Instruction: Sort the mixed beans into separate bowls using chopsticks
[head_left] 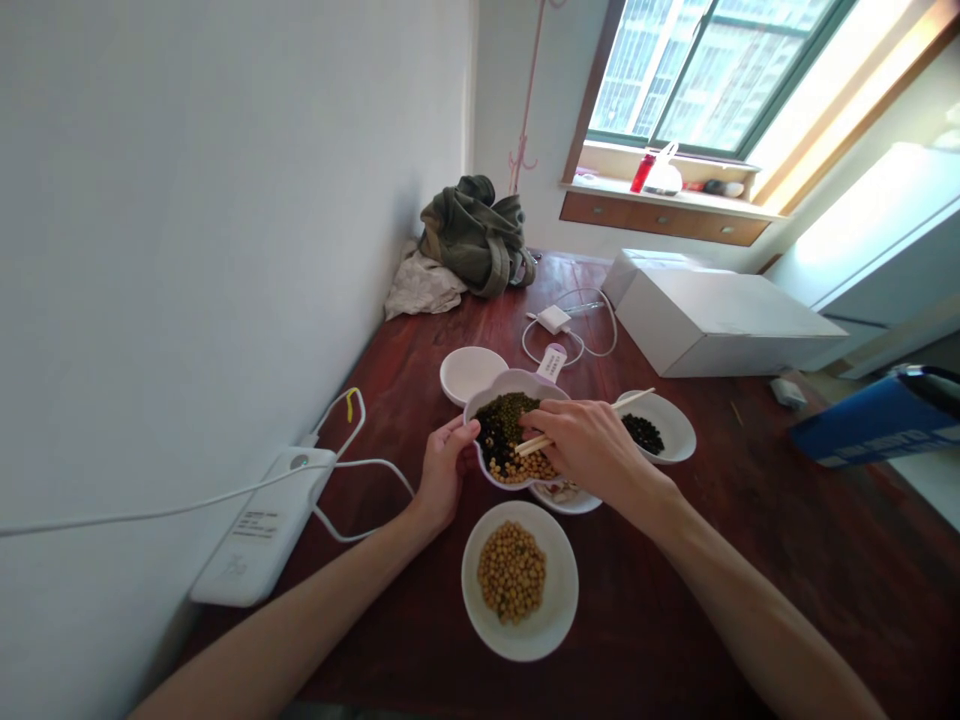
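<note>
My left hand (442,472) grips the left rim of a pale purple, scalloped bowl (517,377), thumb over the edge. Green, black and yellow beans (507,412) lie mixed inside it. With chopsticks (532,444) lying slantwise in its grip, my right hand (589,440) reaches over the bowl, fingertips down at the green beans; whether they pinch any is hidden. Nearer me stands a white bowl (561,600) of yellow soybeans (512,572). A white bowl (681,432) with black beans (643,434) is at the right. Partly covered by the scalloped bowl is a dish (581,504) with pale pieces.
A white dish (472,374) sits behind the scalloped bowl. On the left lies a white power strip (262,525) with cables. Farther back are a charger (553,319), a green bag (476,235) and a white box (720,320). A blue container (877,415) stands at the right.
</note>
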